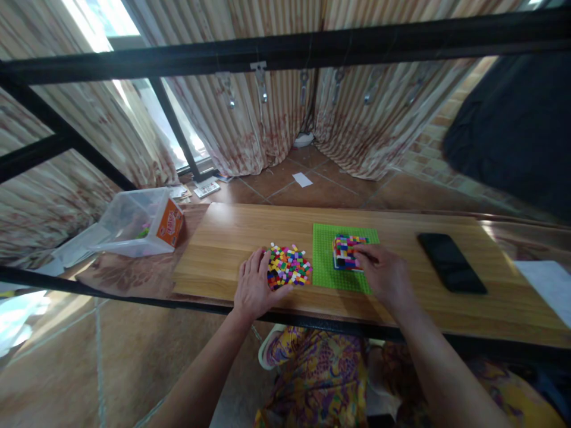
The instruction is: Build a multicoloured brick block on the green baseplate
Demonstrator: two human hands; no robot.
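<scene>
A heap of small multicoloured toy bricks (289, 266) lies on the wooden board. My left hand (256, 285) rests flat at the heap's left edge, fingers stretched out and thumb reaching along its near side. To the right is a green studded baseplate (324, 252), bearing a small block built from many-coloured bricks (345, 249) with white and blue near its base. My right hand (386, 274) is over the baseplate's right part. Its thumb and fingers pinch together at the right side of the built block, and whatever is between the fingertips is hidden.
A black phone (450, 261) lies right of the baseplate. A clear plastic box (129, 238) with an orange label stands at the left. White paper (546, 285) lies at the far right. A black metal bar (285, 53) with hanging clips crosses above the table.
</scene>
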